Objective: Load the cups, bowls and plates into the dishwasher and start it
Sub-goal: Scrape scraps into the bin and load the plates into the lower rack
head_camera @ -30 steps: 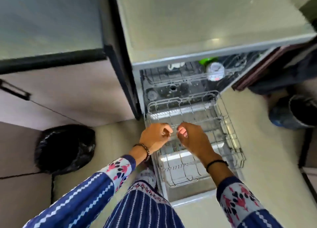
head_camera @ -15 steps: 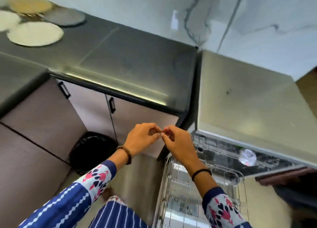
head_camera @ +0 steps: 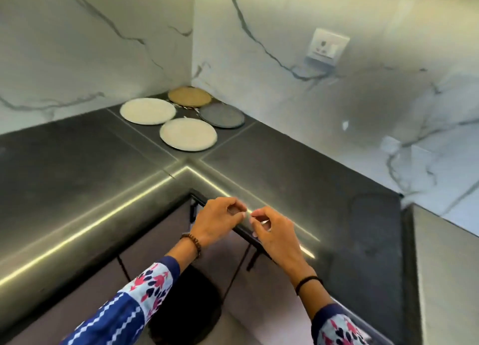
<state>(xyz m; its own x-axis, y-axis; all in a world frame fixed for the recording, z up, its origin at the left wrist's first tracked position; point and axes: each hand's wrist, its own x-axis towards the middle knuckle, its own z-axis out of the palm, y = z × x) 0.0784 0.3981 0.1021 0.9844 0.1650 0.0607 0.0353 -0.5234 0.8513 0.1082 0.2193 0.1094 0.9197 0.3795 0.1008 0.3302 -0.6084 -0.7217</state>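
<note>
Fingers [head_camera: 233, 211] curled, left hand [head_camera: 216, 221] and right hand [head_camera: 274, 233] almost touch above countertop [head_camera: 285, 168]

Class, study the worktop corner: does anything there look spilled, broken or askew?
Nothing stands out. Two white plates, a grey plate and a tan plate lie flat in the corner of the dark worktop; no spill or breakage shows.

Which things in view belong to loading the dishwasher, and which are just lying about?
For the job: far cream plate, near cream plate, tan plate, grey plate, all on the countertop; dishwasher at the right edge.
Just lying about: wall socket, black bin below the countertop.
</note>
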